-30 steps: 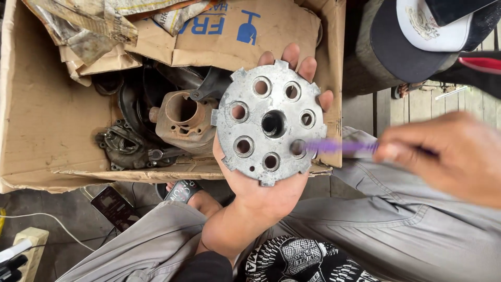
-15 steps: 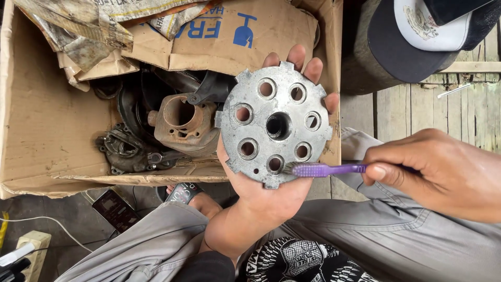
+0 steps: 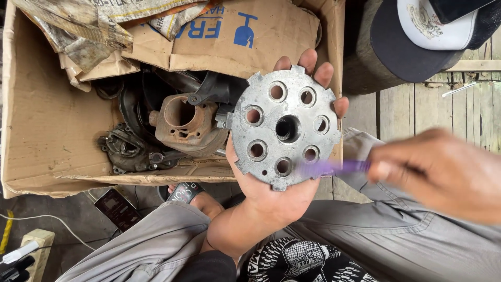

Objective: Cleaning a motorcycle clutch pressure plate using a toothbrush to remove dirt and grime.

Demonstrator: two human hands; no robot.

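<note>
My left hand (image 3: 271, 201) holds up a round grey metal disc (image 3: 284, 128) with a centre hole, several ringed holes around it and notched edges. The fingers show behind its top rim. My right hand (image 3: 443, 172) comes in from the right, blurred, gripping a purple toothbrush (image 3: 334, 167). The brush head lies against the disc's lower right edge.
An open cardboard box (image 3: 47, 136) behind the disc holds a rusty cylinder part (image 3: 185, 122), dark engine pieces and crumpled paper. A black and white cap (image 3: 417, 36) lies at top right. A phone (image 3: 117, 209) and a power strip (image 3: 23, 253) are on the floor at lower left.
The toothbrush has shifted along the disc's lower right rim, and my right hand is now motion-blurred. The disc has tilted slightly in my left hand.
</note>
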